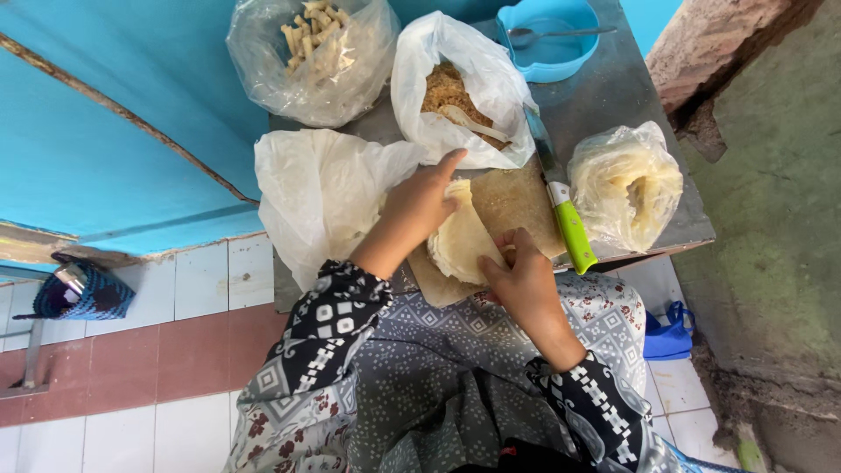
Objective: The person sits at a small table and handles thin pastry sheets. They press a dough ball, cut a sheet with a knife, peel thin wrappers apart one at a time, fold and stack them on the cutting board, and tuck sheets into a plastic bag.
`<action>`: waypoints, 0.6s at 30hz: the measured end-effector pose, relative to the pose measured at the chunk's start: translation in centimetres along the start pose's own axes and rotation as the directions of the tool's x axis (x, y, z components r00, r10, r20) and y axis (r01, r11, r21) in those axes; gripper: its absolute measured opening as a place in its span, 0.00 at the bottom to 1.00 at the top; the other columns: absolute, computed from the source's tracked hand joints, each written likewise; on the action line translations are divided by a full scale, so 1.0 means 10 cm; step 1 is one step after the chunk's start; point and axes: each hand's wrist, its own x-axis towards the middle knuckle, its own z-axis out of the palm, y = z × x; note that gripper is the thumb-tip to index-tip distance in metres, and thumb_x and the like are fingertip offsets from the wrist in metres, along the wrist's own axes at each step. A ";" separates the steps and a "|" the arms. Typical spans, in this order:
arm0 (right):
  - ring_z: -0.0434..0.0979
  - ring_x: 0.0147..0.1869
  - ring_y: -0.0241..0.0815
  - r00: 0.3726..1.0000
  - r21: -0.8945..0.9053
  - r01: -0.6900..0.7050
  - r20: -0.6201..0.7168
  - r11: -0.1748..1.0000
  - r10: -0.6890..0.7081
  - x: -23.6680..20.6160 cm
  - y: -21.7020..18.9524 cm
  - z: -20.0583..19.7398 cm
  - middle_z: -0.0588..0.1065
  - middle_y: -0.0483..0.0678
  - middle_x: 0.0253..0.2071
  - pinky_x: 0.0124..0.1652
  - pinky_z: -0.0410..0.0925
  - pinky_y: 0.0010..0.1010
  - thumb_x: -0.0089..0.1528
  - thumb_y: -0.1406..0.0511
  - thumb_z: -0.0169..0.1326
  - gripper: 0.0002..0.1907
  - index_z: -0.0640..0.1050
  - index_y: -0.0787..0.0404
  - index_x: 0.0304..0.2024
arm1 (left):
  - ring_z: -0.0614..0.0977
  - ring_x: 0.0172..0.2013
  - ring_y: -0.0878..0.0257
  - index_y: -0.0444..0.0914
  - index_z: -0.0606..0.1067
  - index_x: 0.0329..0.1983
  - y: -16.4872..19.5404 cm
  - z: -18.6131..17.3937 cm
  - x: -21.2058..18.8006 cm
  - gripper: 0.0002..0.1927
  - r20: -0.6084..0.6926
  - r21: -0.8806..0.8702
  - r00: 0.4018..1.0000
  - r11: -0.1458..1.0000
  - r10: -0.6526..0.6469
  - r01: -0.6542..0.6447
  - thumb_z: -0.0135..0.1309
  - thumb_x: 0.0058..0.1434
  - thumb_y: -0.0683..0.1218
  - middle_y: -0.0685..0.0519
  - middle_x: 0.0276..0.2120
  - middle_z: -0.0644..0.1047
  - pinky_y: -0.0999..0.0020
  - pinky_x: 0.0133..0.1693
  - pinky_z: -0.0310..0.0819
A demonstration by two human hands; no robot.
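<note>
My left hand [419,206] lay flat on the pale, thin wrapper [462,238], fingers loosely stretched and the forefinger pointing out past the wrapper's far edge; it pressed down rather than gripped. My right hand [519,273] was curled at the wrapper's near corner, thumb and fingertips pinching the folded edge. The wrapper sat partly folded on one brown wooden board [508,203], and the board rested on the grey metal counter [613,88] just in front of my lap.

One knife [561,200] with a bright green handle lay along the board's right edge, blade pointing away from me, just beside my right hand but not touching it.

I counted four plastic bags around the board. One clear bag [311,57] at the far left held pale stick-shaped pieces. One white bag [460,88] beyond the board stood open, with brownish shredded filling and a light-coloured spoon [473,123] resting in it. One clear bag [624,184] at the right held a stack of thin pale sheets like the wrapper under my hands. One white bag [324,197] lay crumpled to the left, touching my left wrist; I could not tell what it held.

One blue bowl [550,39] stood at the far end of the counter with one metal spoon [561,35] lying across it.
</note>
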 end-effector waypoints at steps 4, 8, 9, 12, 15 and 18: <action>0.79 0.25 0.49 0.967 -0.335 0.204 -0.080 0.920 -0.243 -0.08 0.01 -0.01 0.79 0.55 0.26 0.27 0.69 0.39 0.59 0.61 0.64 0.19 0.72 0.65 0.45 | 0.80 0.48 0.45 0.37 0.74 0.49 -0.14 0.09 0.03 0.23 0.067 0.054 0.976 0.978 -0.205 0.202 0.66 0.58 0.54 0.43 0.46 0.78 0.51 0.48 0.74; 0.79 0.27 0.55 0.960 -0.500 0.155 -0.127 0.852 -0.249 -0.12 0.02 -0.08 0.78 0.54 0.24 0.29 0.70 0.45 0.57 0.59 0.65 0.24 0.73 0.62 0.50 | 0.81 0.48 0.49 0.38 0.79 0.46 -0.31 0.11 0.07 0.26 0.184 -0.135 0.958 0.960 -0.220 0.246 0.68 0.51 0.58 0.45 0.43 0.80 0.57 0.48 0.75; 0.79 0.28 0.54 0.958 -0.480 0.187 -0.105 0.857 -0.268 -0.07 0.03 -0.11 0.78 0.55 0.24 0.30 0.70 0.44 0.58 0.60 0.64 0.22 0.74 0.62 0.50 | 0.81 0.47 0.48 0.37 0.78 0.45 -0.32 0.13 0.07 0.26 0.151 -0.170 0.972 0.964 -0.178 0.203 0.69 0.49 0.57 0.45 0.43 0.80 0.57 0.48 0.75; 0.79 0.31 0.51 0.913 -0.393 0.357 -0.046 0.848 -0.405 0.20 0.06 -0.18 0.78 0.57 0.30 0.34 0.71 0.40 0.60 0.63 0.61 0.17 0.76 0.63 0.49 | 0.79 0.48 0.47 0.36 0.78 0.47 -0.30 0.17 0.02 0.28 0.052 -0.261 0.997 0.963 -0.061 0.073 0.69 0.47 0.54 0.42 0.45 0.78 0.58 0.48 0.74; 0.81 0.39 0.45 0.803 -0.222 0.572 -0.044 0.789 -0.595 0.61 0.10 -0.13 0.79 0.56 0.39 0.39 0.73 0.34 0.61 0.68 0.59 0.14 0.77 0.66 0.49 | 0.80 0.49 0.48 0.35 0.77 0.47 -0.26 0.17 0.05 0.28 0.122 -0.256 0.989 0.960 -0.087 0.115 0.68 0.47 0.53 0.42 0.47 0.79 0.59 0.48 0.74; 0.80 0.43 0.38 0.872 0.026 0.488 -0.046 0.872 -0.487 0.88 0.13 -0.12 0.80 0.51 0.41 0.43 0.73 0.29 0.64 0.71 0.53 0.13 0.79 0.66 0.51 | 0.81 0.50 0.49 0.34 0.77 0.48 -0.25 0.13 0.14 0.29 0.256 -0.166 0.950 0.960 -0.178 0.225 0.68 0.46 0.54 0.42 0.47 0.80 0.59 0.49 0.75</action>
